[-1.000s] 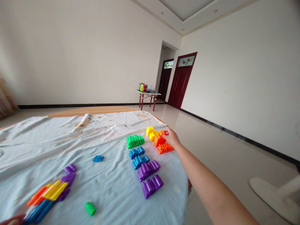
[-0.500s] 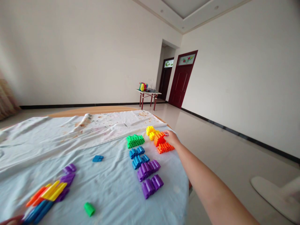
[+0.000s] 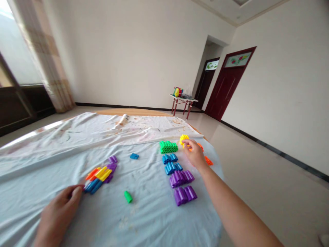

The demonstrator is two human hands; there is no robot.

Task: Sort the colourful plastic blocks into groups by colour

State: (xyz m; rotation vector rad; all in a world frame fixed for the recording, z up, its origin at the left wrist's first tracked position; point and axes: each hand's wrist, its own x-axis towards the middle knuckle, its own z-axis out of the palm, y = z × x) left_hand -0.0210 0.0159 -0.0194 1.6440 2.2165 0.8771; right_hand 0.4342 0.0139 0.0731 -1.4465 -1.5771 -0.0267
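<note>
My left hand (image 3: 61,209) is at the lower left, its thumb and forefinger pinched at the near end of a joined cluster of plastic tube blocks. In that cluster are blue blocks (image 3: 94,186), yellow blocks (image 3: 103,174), orange blocks (image 3: 92,174) and purple blocks (image 3: 111,167). My right hand (image 3: 194,153) reaches over the right side of the table, fingers bent and apart beside the yellow blocks (image 3: 184,138). It partly covers the orange blocks (image 3: 208,161). Whether its fingertips touch a yellow block is hard to see.
Green blocks (image 3: 168,147), blue blocks (image 3: 172,167) and purple blocks (image 3: 181,178) stand in sorted groups on the cloth (image 3: 151,219). A loose green block (image 3: 128,197) and a small blue piece (image 3: 134,156) lie mid-table. A small table (image 3: 183,98) stands by the far wall.
My right hand has shifted from the orange blocks to the yellow ones. The view has turned left, bringing more of my left hand and a curtained window into sight.
</note>
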